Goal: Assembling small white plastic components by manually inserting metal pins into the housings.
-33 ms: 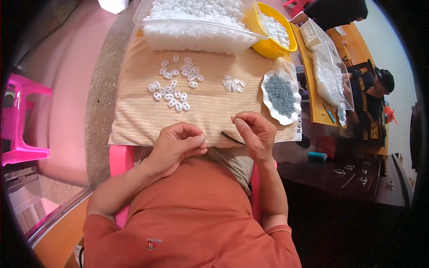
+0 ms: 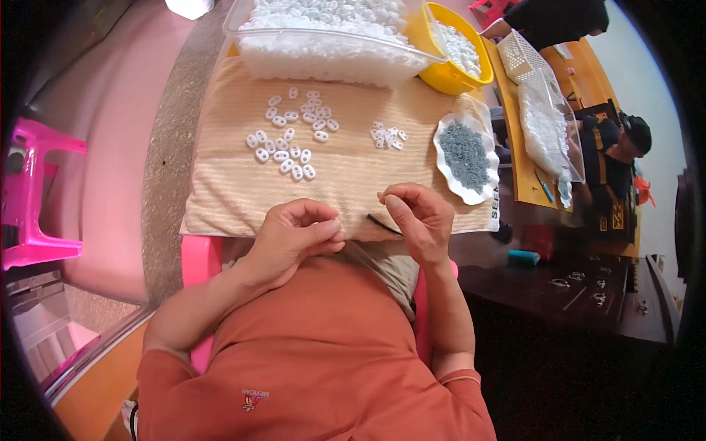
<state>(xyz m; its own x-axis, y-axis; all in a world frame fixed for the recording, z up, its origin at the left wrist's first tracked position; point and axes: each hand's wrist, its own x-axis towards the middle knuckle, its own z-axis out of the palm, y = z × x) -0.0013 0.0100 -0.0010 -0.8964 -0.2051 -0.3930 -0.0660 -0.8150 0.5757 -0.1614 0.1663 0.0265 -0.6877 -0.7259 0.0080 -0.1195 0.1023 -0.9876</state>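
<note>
**Head cam: both hands pinched at the near edge of the mat, thin dark tool in the right**

Head view, what I'm seeing rn: left hand [image 2: 294,235] is curled up at the near edge of the striped tan mat [image 2: 220,184], thumb and fingertips pressed together. Might be pinching something tiny but I can't tell what, it's hidden by the fingers. Right hand [image 2: 415,220] sits just beside it, also curled, thumb + index nipped on a thin dark needle-like tool [image 2: 384,224] that pokes out toward the left hand. The two hands are close but not touching afaict.

Further up the mat there's a loose scatter of small white oval rings [image 2: 290,136], well apart from both hands, and a smaller bunch of white rings [image 2: 388,137] to the right of that. White scalloped dish [image 2: 441,158] w/ grey bits in it sits at the mat's right side, nearest the right hand. At the far edge: a clear plastic tub [image 2: 323,62] heaped w/ white pieces, and a yellow bowl [image 2: 434,70] with more white pieces just beside it.

Pink stool [image 2: 37,198] off to the left on the floor. Another person in dark clothes [image 2: 614,158] is at the orange table [image 2: 526,165] on the right.
</note>
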